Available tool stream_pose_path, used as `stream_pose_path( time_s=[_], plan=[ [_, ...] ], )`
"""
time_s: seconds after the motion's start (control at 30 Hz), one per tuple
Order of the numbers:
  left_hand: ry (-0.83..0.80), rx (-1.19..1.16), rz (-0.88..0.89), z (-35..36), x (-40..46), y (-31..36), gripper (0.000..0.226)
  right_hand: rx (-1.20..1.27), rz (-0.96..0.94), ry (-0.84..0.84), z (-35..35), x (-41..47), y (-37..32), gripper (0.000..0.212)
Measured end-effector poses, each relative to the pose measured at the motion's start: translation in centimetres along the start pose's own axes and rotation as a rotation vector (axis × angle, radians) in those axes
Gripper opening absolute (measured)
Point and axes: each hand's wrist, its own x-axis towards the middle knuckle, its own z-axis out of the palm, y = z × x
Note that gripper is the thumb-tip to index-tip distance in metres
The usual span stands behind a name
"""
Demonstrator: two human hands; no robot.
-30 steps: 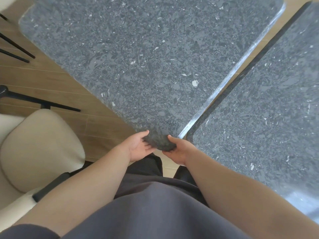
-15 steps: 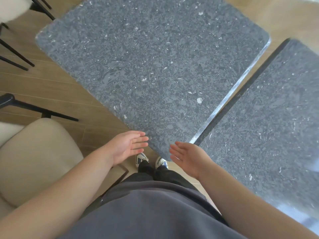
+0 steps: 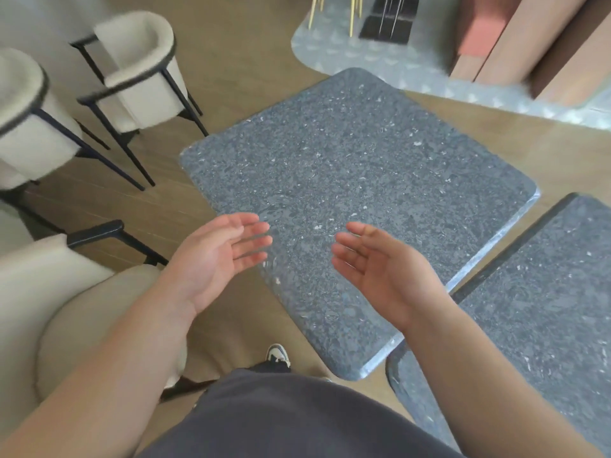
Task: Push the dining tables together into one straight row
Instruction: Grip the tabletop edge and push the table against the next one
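Two dark grey speckled stone tables stand on the wooden floor (image 3: 238, 61). The left table (image 3: 357, 200) fills the middle of the view, its top turned at an angle, with rounded corners and a pale bevelled rim. The right table (image 3: 542, 299) lies just beside its right edge, cut off by the frame. The two long edges run close and nearly parallel; a narrow strip of floor shows between them toward the far end, while at the near corners they come very close, and whether they touch there cannot be told. Both hands hang in the air above the near part of the left table, touching nothing. The left hand (image 3: 215, 256) is held wide, palm turned inward, fingers straight and slightly spread. The right hand (image 3: 380, 266) faces it, equally wide and holding nothing. Below them a dark shirt (image 3: 297, 421) and one shoe (image 3: 277, 353) show beside the left table's near corner. Cream chairs (image 3: 139, 71) with black frames stand left of the tables. A pale patterned rug (image 3: 390, 57) lies beyond the far corner.
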Motion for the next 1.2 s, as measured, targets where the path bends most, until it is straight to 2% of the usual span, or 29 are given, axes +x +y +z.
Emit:
stream_pose_path(
  time_s=[0.07, 0.27, 0.53, 0.7, 0.87, 1.2],
  plan=[
    [0.027, 0.022, 0.101, -0.3, -0.1, 2.3, 0.028, -0.025, -0.054, -0.076, 2.7, 0.6, -1.4, 0.036],
    [0.16, 0.124, 0.341, -3.9, 0.5, 8.1, 0.028, -0.197, -0.192, -0.177, 11.0, 4.9, -2.6, 0.026],
    [0.296, 0.202, 0.551, -17.4, 5.8, 16.0, 0.033, -0.329, -0.246, -0.257, 25.2, 16.9, 1.0, 0.025],
    [0.363, 0.189, 0.53, -28.8, 11.5, 22.2, 0.036, -0.398, -0.273, -0.306, 35.8, 26.2, 4.6, 0.029],
    [0.354, 0.253, 0.515, -37.3, 16.7, 27.2, 0.034, -0.406, -0.29, -0.311, 43.8, 34.1, 6.7, 0.031],
    [0.391, 0.206, 0.49, -42.2, 27.1, 32.0, 0.035, -0.49, -0.247, -0.246, 50.3, 46.2, 5.6, 0.035]
  ],
)
